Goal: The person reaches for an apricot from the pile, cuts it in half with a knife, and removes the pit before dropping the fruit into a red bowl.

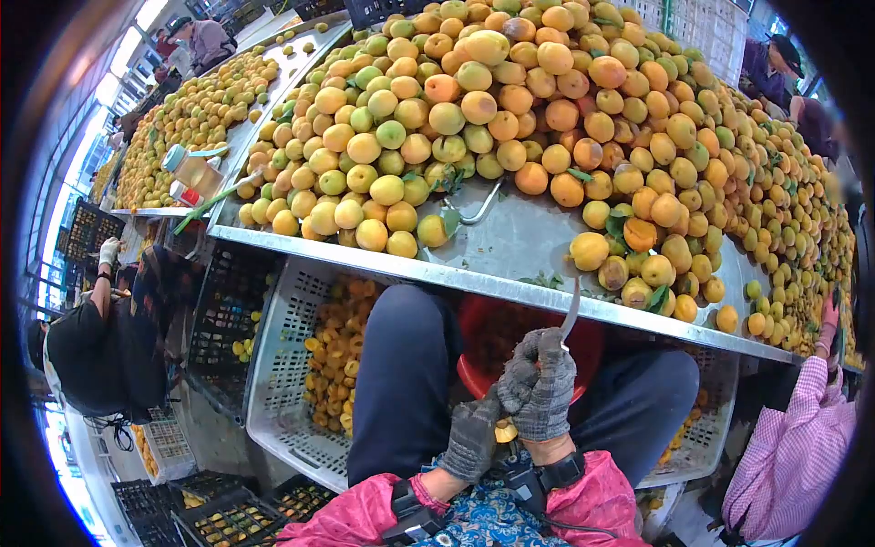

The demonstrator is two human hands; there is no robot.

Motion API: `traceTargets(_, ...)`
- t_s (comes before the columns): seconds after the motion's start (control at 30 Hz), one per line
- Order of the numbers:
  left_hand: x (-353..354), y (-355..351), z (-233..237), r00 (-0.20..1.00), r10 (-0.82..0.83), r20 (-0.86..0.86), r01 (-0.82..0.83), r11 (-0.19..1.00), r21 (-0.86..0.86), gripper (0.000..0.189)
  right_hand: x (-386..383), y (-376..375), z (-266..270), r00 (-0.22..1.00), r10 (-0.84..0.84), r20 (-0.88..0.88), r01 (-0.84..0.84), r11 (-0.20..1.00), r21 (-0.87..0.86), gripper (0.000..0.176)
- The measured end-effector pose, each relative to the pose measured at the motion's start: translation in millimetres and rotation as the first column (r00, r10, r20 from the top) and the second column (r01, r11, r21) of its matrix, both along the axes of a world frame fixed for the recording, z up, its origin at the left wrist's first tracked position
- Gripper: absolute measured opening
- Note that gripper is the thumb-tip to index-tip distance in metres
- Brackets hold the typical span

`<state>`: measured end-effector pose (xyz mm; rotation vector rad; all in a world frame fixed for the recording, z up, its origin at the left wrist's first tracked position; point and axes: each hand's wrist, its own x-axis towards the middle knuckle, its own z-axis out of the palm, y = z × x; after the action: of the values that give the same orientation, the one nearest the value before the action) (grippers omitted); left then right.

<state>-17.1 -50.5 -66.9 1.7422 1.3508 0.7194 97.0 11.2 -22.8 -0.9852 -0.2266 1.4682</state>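
Gripping a small knife (571, 312), the gloved right hand (545, 394) is clenched on its handle, the blade's long axis near upright, tip toward one o'clock. The gloved left hand (472, 436), touching it at seven o'clock, pinches a yellow fruit (504, 431) above the red basin (469, 319).

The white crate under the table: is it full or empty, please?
Partly full: the white crate holds a heap of orange fruit, with bare mesh beside it.

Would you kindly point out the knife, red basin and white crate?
knife (571, 312), head view, on the blade.
red basin (583, 356), head view, on its right wall.
white crate (278, 365), head view, on its left wall.
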Motion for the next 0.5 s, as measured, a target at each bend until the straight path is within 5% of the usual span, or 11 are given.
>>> traceTargets(0.07,4.3,-0.7,-5.7,0.994,0.027,-0.104,-0.015,0.992,0.122,0.044,2.7,1.7,-0.6,0.999,-0.005,-0.044,0.005,1.0,0.002,0.036)
traceTargets(0.13,9.8,-3.3,-18.8,0.836,0.322,0.445,-0.16,0.918,-0.362,0.028,7.0,4.3,-1.6,0.996,-0.009,-0.084,0.01,1.0,0.006,0.035)
traceTargets(0.27,10.4,1.8,-6.1,0.949,0.164,0.27,-0.123,0.979,-0.161,0.032,11.4,7.5,1.8,0.986,0.001,-0.169,-0.012,0.998,-0.065,0.036)
traceTargets(0.33,15.3,2.9,5.4,0.797,0.39,0.461,-0.162,0.874,-0.459,0.03,13.2,8.1,3.6,0.981,-0.019,-0.193,0.004,0.997,-0.079,0.038)
traceTargets(0.43,7.7,-2.1,-17.1,0.888,0.212,0.408,-0.094,0.952,-0.291,0.03,16.5,10.4,4.0,0.961,-0.018,-0.275,-0.006,0.996,-0.086,0.038)
traceTargets(0.5,8.0,0.2,-10.2,0.848,0.284,0.448,-0.075,0.901,-0.428,0.03,16.1,10.6,3.3,0.977,0.012,-0.214,-0.03,0.996,-0.079,0.034)
